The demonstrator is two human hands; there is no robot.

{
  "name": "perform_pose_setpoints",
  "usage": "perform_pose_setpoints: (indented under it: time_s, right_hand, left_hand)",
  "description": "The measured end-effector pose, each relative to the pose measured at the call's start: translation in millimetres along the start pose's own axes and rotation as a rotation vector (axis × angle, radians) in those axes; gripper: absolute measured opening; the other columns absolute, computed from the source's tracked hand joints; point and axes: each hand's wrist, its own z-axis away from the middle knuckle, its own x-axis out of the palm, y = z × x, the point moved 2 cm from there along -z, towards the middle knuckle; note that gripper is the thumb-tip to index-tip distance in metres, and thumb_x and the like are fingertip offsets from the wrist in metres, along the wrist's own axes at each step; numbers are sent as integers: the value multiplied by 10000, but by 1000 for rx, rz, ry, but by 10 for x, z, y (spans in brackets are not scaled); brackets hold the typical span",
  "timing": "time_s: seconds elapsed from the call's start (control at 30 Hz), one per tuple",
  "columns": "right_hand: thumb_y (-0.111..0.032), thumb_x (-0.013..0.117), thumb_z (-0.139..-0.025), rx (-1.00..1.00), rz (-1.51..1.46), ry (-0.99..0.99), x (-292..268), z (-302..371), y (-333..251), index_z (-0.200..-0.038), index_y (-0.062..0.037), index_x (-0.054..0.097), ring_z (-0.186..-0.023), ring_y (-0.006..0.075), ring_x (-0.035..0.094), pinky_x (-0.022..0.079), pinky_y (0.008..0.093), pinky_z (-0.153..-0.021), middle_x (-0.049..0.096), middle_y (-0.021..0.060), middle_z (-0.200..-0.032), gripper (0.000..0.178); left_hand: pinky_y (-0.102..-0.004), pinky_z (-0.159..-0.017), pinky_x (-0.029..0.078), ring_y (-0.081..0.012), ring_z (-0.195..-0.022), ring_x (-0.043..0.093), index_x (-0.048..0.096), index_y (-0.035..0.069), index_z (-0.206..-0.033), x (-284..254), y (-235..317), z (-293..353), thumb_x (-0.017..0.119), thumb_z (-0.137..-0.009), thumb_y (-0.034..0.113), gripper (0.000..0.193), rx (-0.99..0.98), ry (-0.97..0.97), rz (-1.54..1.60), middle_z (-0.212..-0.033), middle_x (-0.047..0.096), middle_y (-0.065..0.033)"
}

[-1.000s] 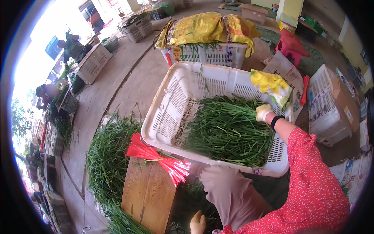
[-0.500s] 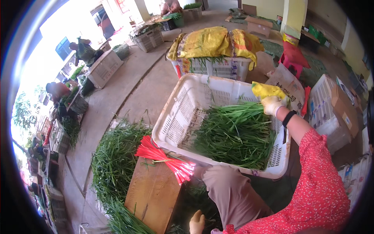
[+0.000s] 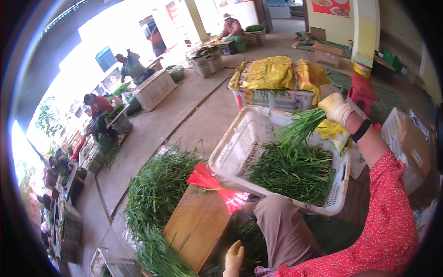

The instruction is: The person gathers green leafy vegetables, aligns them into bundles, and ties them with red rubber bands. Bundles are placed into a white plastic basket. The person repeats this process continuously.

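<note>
My right hand (image 3: 335, 109), in a pale glove, is closed round a bunch of chives (image 3: 300, 129), long green leaves that hang down to the left. It is raised over the far right corner of a white plastic crate (image 3: 230, 152). More chives (image 3: 295, 173) lie in a heap in the crate. Near the lower edge, my left hand (image 3: 234, 259), also gloved, is empty with fingers apart, beside my knee. A wooden board (image 3: 196, 226) is to its left, with a bundle of red ties (image 3: 219, 187) across its far end.
Loose greens (image 3: 157, 184) are piled left of the board. Beyond my crate, yellow sacking (image 3: 272, 74) covers another crate. A yellow cloth (image 3: 333, 134) hangs on the crate's right rim. Several people (image 3: 134, 64) sit by crates at the left and back.
My right hand has lifted the chives up from the heap, over the crate's far right rim. My left hand stays low by my knee. The view has shifted, so things sit farther right and lower.
</note>
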Motion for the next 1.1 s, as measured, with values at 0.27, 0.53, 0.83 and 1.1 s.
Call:
perform_pose_setpoints:
  time_s: [0.27,0.53,0.83,1.1]
  right_hand:
    - [-212,693,-764,-446,-615,62,-1000,264,-775,-1165,-157,704,-970,348,692,539,424,-837,735,150,-1006,405]
    - [-72,744,-760,-974,-1209,-342,-1623,556,-2253,-1181,-52,673,-856,118,640,527,305,-779,731,45,-918,428]
    - [-163,725,-778,-1150,-1045,97,-1641,1430,-3684,-1165,-106,663,-874,249,724,553,389,-774,733,90,-929,396]
    - [-240,657,-790,-1008,-501,796,-1334,2541,-4434,-1319,-21,573,-748,212,617,471,350,-771,580,63,-760,579]
  left_hand:
    - [-297,-1016,488,-184,-1186,632,570,-14,-1361,-205,920,-29,633,-991,151,410,161,58,239,-1282,670,-127]
    - [-284,-1056,449,-170,-1251,581,525,-17,-1402,-336,1144,30,609,-996,57,421,304,105,668,-1334,628,-99]
    - [-399,-1162,371,-241,-1362,475,423,42,-1464,-779,872,209,729,-930,313,672,427,112,1102,-1451,519,-119]
    - [-442,-1046,457,-262,-1150,604,590,73,-1302,-931,481,252,701,-950,329,449,133,232,1768,-1258,650,-102]
